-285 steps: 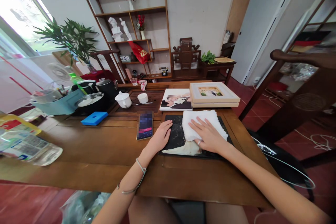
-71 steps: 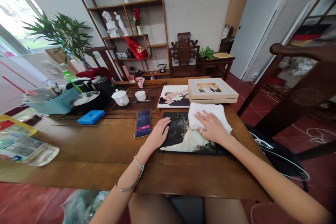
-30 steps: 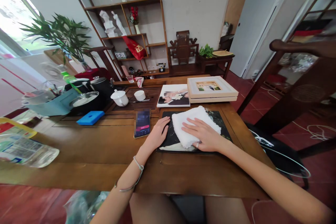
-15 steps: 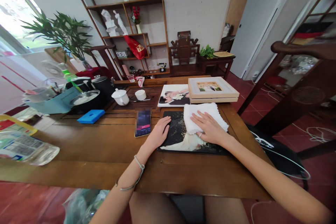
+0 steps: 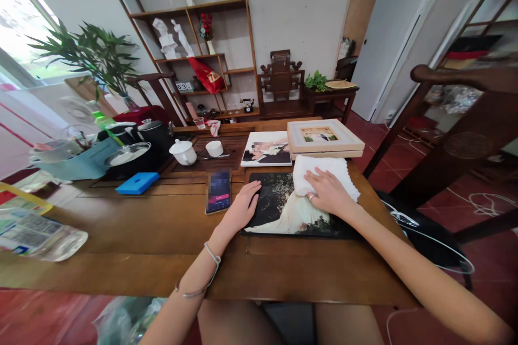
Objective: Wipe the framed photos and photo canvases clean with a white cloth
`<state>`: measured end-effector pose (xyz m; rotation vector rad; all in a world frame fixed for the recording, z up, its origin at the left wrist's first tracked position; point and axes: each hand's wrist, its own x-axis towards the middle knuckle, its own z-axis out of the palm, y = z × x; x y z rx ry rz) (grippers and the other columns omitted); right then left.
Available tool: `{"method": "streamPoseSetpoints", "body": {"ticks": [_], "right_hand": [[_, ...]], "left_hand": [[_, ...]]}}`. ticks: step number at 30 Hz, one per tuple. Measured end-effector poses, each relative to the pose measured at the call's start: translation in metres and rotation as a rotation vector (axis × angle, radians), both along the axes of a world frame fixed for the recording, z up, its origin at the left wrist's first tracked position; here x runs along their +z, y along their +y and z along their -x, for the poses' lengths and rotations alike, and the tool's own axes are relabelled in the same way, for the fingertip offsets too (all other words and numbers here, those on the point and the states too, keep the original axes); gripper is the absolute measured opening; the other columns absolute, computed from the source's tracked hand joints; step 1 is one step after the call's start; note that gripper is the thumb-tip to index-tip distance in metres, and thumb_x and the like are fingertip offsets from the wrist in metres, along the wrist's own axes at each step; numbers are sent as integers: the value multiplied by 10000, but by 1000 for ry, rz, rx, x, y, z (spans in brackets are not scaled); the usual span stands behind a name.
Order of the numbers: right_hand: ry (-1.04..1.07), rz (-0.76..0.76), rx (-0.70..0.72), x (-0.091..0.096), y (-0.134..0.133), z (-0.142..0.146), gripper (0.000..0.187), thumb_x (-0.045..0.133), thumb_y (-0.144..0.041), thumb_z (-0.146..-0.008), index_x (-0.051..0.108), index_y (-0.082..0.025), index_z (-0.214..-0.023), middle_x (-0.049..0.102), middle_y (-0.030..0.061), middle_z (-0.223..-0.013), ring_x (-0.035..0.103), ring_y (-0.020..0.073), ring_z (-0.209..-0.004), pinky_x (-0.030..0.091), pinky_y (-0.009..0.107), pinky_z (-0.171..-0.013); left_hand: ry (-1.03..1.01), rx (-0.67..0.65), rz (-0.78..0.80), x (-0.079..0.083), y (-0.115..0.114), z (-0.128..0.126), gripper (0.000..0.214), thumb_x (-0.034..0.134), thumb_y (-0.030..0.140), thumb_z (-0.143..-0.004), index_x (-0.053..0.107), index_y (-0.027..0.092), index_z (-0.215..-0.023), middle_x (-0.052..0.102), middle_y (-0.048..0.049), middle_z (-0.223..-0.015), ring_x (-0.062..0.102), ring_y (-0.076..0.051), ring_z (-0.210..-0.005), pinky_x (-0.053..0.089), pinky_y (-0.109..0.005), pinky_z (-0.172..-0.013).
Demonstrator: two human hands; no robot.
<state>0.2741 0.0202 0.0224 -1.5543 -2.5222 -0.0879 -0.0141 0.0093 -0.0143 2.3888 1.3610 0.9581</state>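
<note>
A dark photo print (image 5: 279, 207) showing a white gown lies flat on the wooden table (image 5: 162, 226) in front of me. My left hand (image 5: 243, 207) rests flat on its left edge, fingers stretched out. My right hand (image 5: 329, 191) presses flat on a folded white towel (image 5: 340, 172) at the print's far right corner. A phone (image 5: 218, 192) with a lit screen lies just left of my left hand.
Behind the print lie another photo print (image 5: 267, 149) and stacked light picture frames (image 5: 324, 138). A tea tray with white cups (image 5: 184, 152), dark pots, a blue sponge (image 5: 136, 183) and plastic packets (image 5: 36, 232) fill the left. A wooden chair (image 5: 465, 135) stands to the right.
My right hand has slid the towel back and forth over the print; it went from the left middle a second ago to the far right corner now. My left hand stays put.
</note>
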Motion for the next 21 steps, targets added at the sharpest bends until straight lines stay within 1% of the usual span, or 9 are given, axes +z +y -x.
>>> {"method": "streamPoseSetpoints", "body": {"ticks": [2, 4, 7, 9, 10, 12, 16, 19, 21], "right_hand": [[-41, 20, 48, 4, -14, 9, 544, 509, -225, -823, 525, -41, -1334, 488, 217, -1411, 354, 408, -1350, 316, 578, -1070], [-58, 44, 142, 5, -29, 20, 571, 533, -242, -811, 516, -28, -1341, 481, 237, -1410, 348, 418, -1351, 317, 580, -1069], [-20, 60, 334, 4, -41, 34, 618, 569, -272, -792, 496, -69, -1371, 456, 197, -1445, 307, 383, -1384, 268, 548, -1116], [34, 67, 388, 1, -40, 37, 617, 574, -274, -788, 496, -117, -1379, 450, 145, -1463, 297, 347, -1398, 245, 522, -1136], [57, 69, 376, 0, -36, 36, 608, 568, -268, -791, 498, -134, -1380, 451, 125, -1467, 299, 335, -1400, 243, 516, -1138], [80, 72, 284, -2, -24, 30, 589, 545, -246, -804, 496, -142, -1382, 454, 112, -1466, 309, 329, -1396, 250, 521, -1133], [10, 37, 27, 4, -4, 10, 527, 491, -235, -846, 513, -88, -1351, 477, 157, -1439, 350, 364, -1363, 298, 546, -1093], [-97, 10, -74, 13, -10, 10, 439, 457, -233, -858, 598, -55, -1234, 584, 218, -1299, 481, 394, -1232, 422, 525, -971], [-172, 19, -73, 18, -25, 21, 427, 461, -221, -846, 623, -22, -1187, 638, 263, -1171, 573, 399, -1091, 482, 495, -859]], "left_hand": [[-5, 1, -7, -1, 0, 0, 348, 396, 226, -956, 601, 161, -1229, 574, -136, -1341, 507, -243, -1289, 396, -495, -1111], [-4, 2, -8, -1, 0, 0, 348, 396, 226, -956, 600, 161, -1230, 577, -135, -1339, 511, -241, -1285, 399, -492, -1110], [2, 2, -11, -1, 1, 0, 349, 391, 221, -955, 600, 156, -1227, 576, -138, -1338, 513, -243, -1282, 402, -495, -1107], [7, 0, -9, -1, 1, 0, 350, 388, 220, -956, 600, 152, -1225, 575, -142, -1338, 511, -244, -1284, 401, -491, -1107], [10, -2, -7, -1, 1, 1, 349, 388, 221, -956, 599, 151, -1225, 575, -143, -1338, 510, -244, -1285, 401, -489, -1108], [13, -5, -1, 0, 1, 1, 348, 389, 221, -957, 597, 148, -1227, 575, -144, -1338, 507, -243, -1288, 398, -486, -1111], [9, -4, 5, 0, 0, 1, 347, 392, 224, -959, 595, 138, -1227, 570, -147, -1344, 502, -243, -1292, 389, -484, -1118], [2, 0, 3, -1, 0, 0, 345, 392, 224, -959, 593, 148, -1230, 572, -139, -1342, 500, -240, -1295, 386, -487, -1120], [2, 1, -1, -1, 0, 0, 345, 392, 221, -959, 593, 155, -1231, 573, -136, -1343, 497, -241, -1299, 390, -487, -1117]]}}
